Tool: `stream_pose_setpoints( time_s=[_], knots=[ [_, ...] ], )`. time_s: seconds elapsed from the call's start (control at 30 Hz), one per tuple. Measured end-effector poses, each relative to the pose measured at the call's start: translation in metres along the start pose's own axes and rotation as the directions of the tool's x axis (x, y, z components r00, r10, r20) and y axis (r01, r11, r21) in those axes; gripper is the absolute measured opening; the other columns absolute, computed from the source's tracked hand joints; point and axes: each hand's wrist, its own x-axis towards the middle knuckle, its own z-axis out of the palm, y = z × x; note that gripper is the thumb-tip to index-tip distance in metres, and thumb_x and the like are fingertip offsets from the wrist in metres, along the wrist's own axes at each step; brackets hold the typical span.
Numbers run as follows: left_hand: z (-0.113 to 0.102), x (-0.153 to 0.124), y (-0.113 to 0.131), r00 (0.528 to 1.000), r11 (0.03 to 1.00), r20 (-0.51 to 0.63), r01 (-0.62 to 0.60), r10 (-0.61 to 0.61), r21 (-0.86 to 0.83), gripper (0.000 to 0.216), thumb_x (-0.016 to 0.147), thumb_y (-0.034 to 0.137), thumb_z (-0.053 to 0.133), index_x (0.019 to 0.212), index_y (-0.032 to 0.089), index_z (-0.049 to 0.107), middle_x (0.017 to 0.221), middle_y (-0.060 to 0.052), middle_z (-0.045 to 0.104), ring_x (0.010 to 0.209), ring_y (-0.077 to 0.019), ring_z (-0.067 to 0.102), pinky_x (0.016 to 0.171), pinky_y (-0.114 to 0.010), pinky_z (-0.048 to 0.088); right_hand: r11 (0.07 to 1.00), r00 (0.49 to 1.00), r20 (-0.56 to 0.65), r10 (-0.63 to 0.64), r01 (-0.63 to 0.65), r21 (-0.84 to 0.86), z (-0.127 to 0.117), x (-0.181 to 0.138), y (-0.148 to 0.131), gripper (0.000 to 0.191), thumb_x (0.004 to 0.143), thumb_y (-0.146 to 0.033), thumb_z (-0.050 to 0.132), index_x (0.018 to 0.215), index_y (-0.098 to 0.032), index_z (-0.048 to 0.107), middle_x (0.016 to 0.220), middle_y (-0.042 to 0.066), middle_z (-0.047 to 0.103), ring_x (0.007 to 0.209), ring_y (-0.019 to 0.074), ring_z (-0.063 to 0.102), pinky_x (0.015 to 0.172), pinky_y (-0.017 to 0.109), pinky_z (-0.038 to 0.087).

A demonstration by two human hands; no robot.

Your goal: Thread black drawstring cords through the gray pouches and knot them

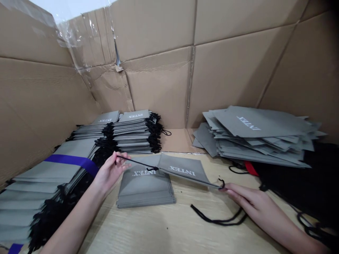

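My left hand (111,169) pinches one end of a black cord (136,162), stretched tight to a knot at the near corner of a flat grey drawstring pouch (185,168) lettered INTEX. My right hand (246,199) is closed on the opposite corner of that pouch, where another cord loops out. Loose cord ends (217,221) dangle below my right fingers. The held pouch is tilted, partly above a low stack of grey INTEX pouches (145,190) on the table.
Stacks of corded pouches (132,135) stand at the back left, others bound with a purple band (71,160) nearer. A messy pile of grey pouches (259,123) lies right, beside black cords (293,183). Cardboard walls (156,84) enclose the pale tabletop (148,229).
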Motion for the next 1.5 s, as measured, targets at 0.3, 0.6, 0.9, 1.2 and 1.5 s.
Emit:
stream_pose_setpoints(
  time_s=[0.3, 0.6, 0.9, 1.2, 1.5],
  knots=[
    [0.028, -0.009, -0.015, 0.994, 0.953, -0.112, -0.034, 0.001, -0.3, 0.038, 0.09, 0.045, 0.038, 0.063, 0.019, 0.044, 0.055, 0.006, 0.032, 0.05, -0.0075, 0.034, 0.057, -0.022, 0.044, 0.999, 0.999, 0.037, -0.009, 0.008, 0.044, 0.005, 0.002, -0.006, 0.034, 0.089, -0.042, 0.041, 0.087, -0.025, 0.07, 0.093, 0.004, 0.073, 0.081, 0.0253, 0.069, 0.066, 0.031, 0.058],
    [0.049, -0.014, -0.016, 0.991, 0.995, -0.119, -0.063, 0.053, -0.082, 0.05, 0.078, 0.069, 0.038, 0.064, 0.022, 0.035, 0.064, 0.006, 0.004, 0.054, -0.0114, 0.013, 0.045, -0.023, 0.023, 0.998, 0.999, 0.04, 0.002, -0.005, 0.069, 0.006, 0.002, -0.004, 0.034, 0.089, -0.041, 0.042, 0.085, -0.024, 0.07, 0.092, 0.004, 0.073, 0.08, 0.0265, 0.069, 0.065, 0.033, 0.058],
    [0.059, -0.028, -0.025, 0.979, 0.991, 0.183, 0.107, -0.091, -0.084, 0.04, 0.084, 0.052, 0.045, 0.062, 0.021, 0.034, 0.055, 0.006, 0.025, 0.052, -0.0103, 0.027, 0.054, -0.027, 0.033, 0.997, 0.996, 0.089, 0.001, -0.008, 0.073, 0.004, 0.001, -0.008, 0.04, 0.092, -0.043, 0.035, 0.085, -0.024, 0.069, 0.092, 0.003, 0.073, 0.081, 0.0242, 0.069, 0.065, 0.03, 0.058],
    [0.059, -0.025, -0.028, 0.987, 0.894, 0.161, -0.093, 0.024, 0.439, 0.044, 0.085, 0.053, 0.042, 0.06, 0.018, 0.049, 0.057, 0.001, 0.044, 0.062, -0.0148, 0.04, 0.063, -0.028, 0.032, 0.989, 0.996, 0.09, 0.022, -0.035, 0.144, 0.006, 0.0, -0.007, 0.041, 0.091, -0.046, 0.036, 0.086, -0.025, 0.071, 0.094, 0.003, 0.073, 0.084, 0.0245, 0.069, 0.067, 0.03, 0.058],
    [0.063, -0.026, -0.029, 0.984, 0.839, 0.157, -0.011, -0.089, 0.544, 0.035, 0.088, 0.045, 0.039, 0.075, 0.017, 0.055, 0.049, 0.004, 0.045, 0.056, -0.0141, 0.042, 0.061, -0.024, 0.03, 0.993, 0.995, 0.095, -0.003, -0.009, 0.12, 0.003, 0.001, -0.017, 0.044, 0.091, -0.048, 0.035, 0.086, -0.024, 0.072, 0.093, 0.003, 0.073, 0.082, 0.0233, 0.069, 0.067, 0.027, 0.058]
  ],
)
